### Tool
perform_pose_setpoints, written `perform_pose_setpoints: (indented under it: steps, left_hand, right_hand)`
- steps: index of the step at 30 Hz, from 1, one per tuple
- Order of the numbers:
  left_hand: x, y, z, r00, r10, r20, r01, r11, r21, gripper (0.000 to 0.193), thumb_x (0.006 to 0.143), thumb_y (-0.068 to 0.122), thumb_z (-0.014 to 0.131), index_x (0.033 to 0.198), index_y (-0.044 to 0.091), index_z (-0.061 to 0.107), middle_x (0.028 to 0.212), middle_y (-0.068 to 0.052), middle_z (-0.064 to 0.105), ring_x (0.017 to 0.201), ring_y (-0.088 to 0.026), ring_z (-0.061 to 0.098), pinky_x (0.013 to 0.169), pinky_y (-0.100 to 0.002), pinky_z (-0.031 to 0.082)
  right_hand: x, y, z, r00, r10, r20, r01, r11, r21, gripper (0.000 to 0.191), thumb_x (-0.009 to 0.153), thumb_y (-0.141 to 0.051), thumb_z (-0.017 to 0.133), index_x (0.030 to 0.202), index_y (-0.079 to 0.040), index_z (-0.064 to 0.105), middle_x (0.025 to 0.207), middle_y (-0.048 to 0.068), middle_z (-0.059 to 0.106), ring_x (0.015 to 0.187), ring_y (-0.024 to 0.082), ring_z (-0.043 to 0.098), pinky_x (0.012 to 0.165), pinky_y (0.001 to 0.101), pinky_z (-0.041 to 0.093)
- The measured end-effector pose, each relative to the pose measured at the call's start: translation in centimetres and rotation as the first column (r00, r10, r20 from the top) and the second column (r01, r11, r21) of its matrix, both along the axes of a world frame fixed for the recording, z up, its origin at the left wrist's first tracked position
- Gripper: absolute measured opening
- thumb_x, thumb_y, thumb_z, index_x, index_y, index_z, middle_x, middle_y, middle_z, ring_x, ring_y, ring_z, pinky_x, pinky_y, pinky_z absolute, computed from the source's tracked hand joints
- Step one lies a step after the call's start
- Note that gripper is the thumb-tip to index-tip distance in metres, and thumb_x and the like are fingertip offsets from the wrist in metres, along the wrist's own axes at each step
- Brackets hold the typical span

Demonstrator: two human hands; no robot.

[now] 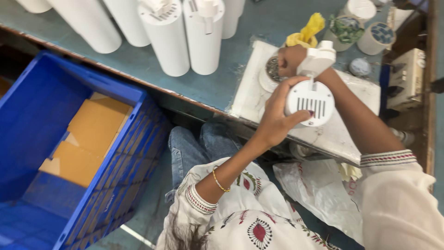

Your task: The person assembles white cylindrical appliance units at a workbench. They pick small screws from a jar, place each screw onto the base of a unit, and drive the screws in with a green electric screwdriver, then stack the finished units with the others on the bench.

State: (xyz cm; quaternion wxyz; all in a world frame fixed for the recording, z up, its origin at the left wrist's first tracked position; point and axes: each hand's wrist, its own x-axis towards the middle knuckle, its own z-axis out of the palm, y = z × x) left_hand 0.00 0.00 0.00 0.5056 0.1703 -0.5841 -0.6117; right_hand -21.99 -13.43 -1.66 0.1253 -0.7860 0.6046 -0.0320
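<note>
I see a white cylindrical lamp [309, 103] held above the white slab [249, 95], slotted round end facing me, its bracket [317, 59] pointing up, a yellow cloth [306, 32] beyond.

Both arms reach forward – the left hand [277, 115] curls in a grip, fingers wrapped; the right hand [291, 60] is closed, wrist bent.

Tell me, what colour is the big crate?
Blue. The crate shows best in the head view, at the left.
</note>
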Motion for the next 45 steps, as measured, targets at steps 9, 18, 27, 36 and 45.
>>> perform_pose_setpoints:
  steps: [9,18,27,36,45]
  left_hand:
    - [-0.3,0.8,-0.2,0.997,-0.049,-0.053,0.053,0.996,0.077,0.066,0.079,0.01,0.073,0.142,0.007,0.052,0.128,-0.009,0.061,0.117,-0.018,0.06,0.106,-0.032,0.05]
    - [-0.8,0.1,0.1,0.996,-0.065,-0.064,0.074,0.987,0.141,0.065,0.08,0.008,0.071,0.141,0.005,0.05,0.124,-0.009,0.058,0.114,-0.016,0.06,0.102,-0.031,0.052]
    - [-0.5,-0.3,0.4,0.994,-0.085,-0.075,0.097,0.98,0.174,0.066,0.081,0.009,0.071,0.142,0.004,0.048,0.124,-0.009,0.058,0.113,-0.015,0.061,0.099,-0.03,0.053]
    - [-0.3,-0.5,0.1,0.997,-0.051,-0.064,0.06,0.988,0.141,0.066,0.081,0.01,0.072,0.142,0.004,0.049,0.128,-0.01,0.057,0.119,-0.017,0.058,0.105,-0.032,0.05]
    - [-0.1,-0.6,0.0,0.998,-0.018,-0.058,0.025,0.992,0.127,0.066,0.08,0.013,0.074,0.141,0.007,0.05,0.129,-0.01,0.057,0.121,-0.019,0.058,0.107,-0.033,0.049]
  right_hand:
    - [-1.8,9.1,4.2,0.851,-0.043,0.524,0.23,0.927,-0.297,0.02,0.092,-0.003,0.074,0.111,0.002,0.07,0.101,0.011,0.074,0.091,0.014,0.071,0.078,0.0273,0.055]
    - [-0.5,18.8,9.2,0.512,-0.047,0.858,0.374,0.911,-0.173,0.012,0.1,0.005,0.071,0.111,0.003,0.073,0.107,0.013,0.075,0.097,0.018,0.073,0.085,0.0301,0.061]
    - [2.5,19.1,9.4,0.665,-0.068,0.744,0.354,0.906,-0.234,0.016,0.094,0.004,0.075,0.11,0.002,0.074,0.114,0.012,0.072,0.108,0.015,0.07,0.096,0.028,0.059]
    - [4.5,19.7,9.8,0.869,-0.11,0.483,0.357,0.815,-0.457,0.016,0.093,0.001,0.081,0.107,0.002,0.075,0.105,0.01,0.075,0.097,0.017,0.073,0.086,0.0291,0.057]
    - [5.8,20.5,11.1,0.925,-0.094,0.367,0.266,0.853,-0.45,0.021,0.093,0.001,0.075,0.114,0.001,0.074,0.112,0.012,0.075,0.104,0.021,0.075,0.09,0.0308,0.058]
